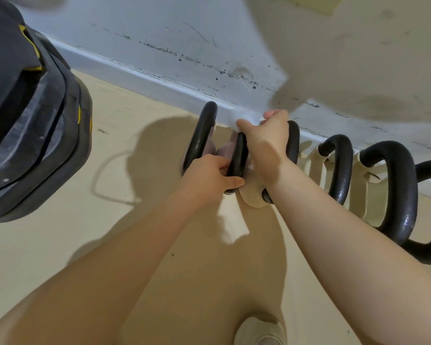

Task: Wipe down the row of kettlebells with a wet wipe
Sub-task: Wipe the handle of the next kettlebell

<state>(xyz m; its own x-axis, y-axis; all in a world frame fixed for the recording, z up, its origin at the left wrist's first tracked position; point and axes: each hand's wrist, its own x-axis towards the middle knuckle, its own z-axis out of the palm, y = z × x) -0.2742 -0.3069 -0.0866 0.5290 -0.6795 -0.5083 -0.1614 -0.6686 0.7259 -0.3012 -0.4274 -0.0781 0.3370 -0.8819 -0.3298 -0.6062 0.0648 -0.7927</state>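
The left hand (209, 174) is closed around the near leg of a black kettlebell handle (238, 160), steadying it, while the right hand (266, 140) is bunched over the top of the neighbouring handle with a white wet wipe (249, 119) pinched under its fingers. The row of kettlebells (383, 185) runs along the skirting board (144, 78), stretching away to the right of both hands, each handle loop standing roughly upright. The unwiped bells seemingly lie rightward, so the right hand is nearer them. A stack of weight plates (33, 120) sits well apart at left.
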